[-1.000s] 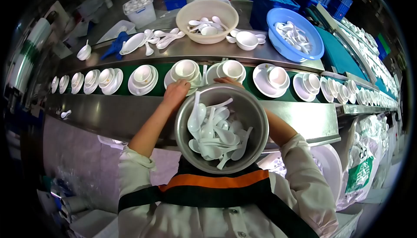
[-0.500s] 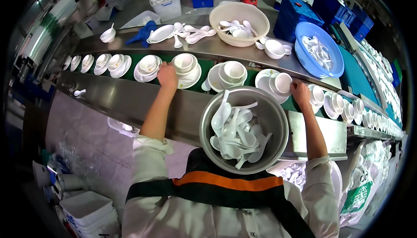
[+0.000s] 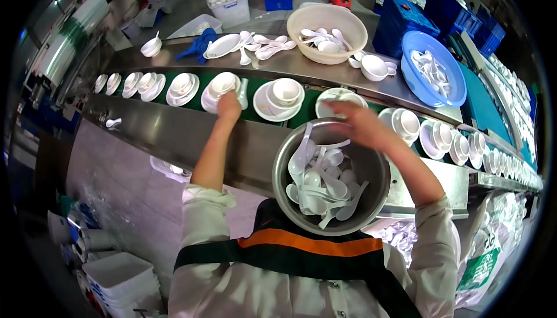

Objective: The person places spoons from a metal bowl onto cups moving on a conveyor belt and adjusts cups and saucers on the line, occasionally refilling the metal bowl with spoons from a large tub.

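Note:
A steel bowl (image 3: 377, 202) full of white spoons (image 3: 333, 184) stands against my body at the belt's near edge. My right hand (image 3: 360, 122) is over its back rim, blurred, beside a plate with a bowl set (image 3: 342, 95); whether it holds anything does not show. At the near edge of a plate (image 3: 208, 102) carrying a small bowl (image 3: 223, 84), my left hand (image 3: 229, 106) has its fingers bent, their tips partly hidden. A white spoon (image 3: 242, 93) lies just right of that plate. Another plate with stacked bowls (image 3: 278, 100) sits between my hands.
More dish sets (image 3: 183, 88) line the green belt (image 3: 194, 99) both ways. On the steel shelf behind are a cream basin (image 3: 327, 19), a blue basin (image 3: 432, 71), loose spoons (image 3: 272, 45) and a blue cloth (image 3: 200, 45). A lone spoon (image 3: 113, 122) lies front left.
The dish sets have shifted left along the belt. My right hand has moved left from the sets on the right to above the steel bowl's rim. My left hand stays near the belt.

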Demonstrator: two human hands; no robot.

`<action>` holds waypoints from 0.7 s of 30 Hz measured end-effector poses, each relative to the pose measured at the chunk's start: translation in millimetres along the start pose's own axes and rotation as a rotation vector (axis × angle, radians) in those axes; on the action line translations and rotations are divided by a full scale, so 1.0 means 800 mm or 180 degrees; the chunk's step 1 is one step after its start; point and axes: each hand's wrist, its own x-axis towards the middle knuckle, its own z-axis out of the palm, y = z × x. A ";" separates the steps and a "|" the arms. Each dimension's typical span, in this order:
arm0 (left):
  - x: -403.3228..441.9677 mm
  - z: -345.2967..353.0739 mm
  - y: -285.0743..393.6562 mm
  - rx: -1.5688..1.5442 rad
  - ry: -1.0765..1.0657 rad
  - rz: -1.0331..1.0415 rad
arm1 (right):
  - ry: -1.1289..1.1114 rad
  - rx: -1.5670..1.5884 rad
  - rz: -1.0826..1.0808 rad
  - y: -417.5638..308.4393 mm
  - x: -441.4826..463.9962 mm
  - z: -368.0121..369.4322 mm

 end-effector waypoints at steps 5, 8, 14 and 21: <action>-0.013 -0.015 0.019 0.0025 -0.0103 0.0172 | -0.0026 -0.1164 -0.1318 -0.029 0.002 0.059; -0.022 0.002 0.021 0.0279 -0.0623 0.0284 | -0.0403 -0.1691 -0.1525 -0.026 -0.009 0.049; -0.071 -0.074 0.085 -0.0042 -0.0106 0.1006 | -0.0897 -0.1513 -0.0628 0.002 -0.071 0.052; -0.204 -0.078 0.181 0.0296 -0.1099 0.2889 | -0.0445 -0.1530 -0.1078 -0.002 -0.053 0.072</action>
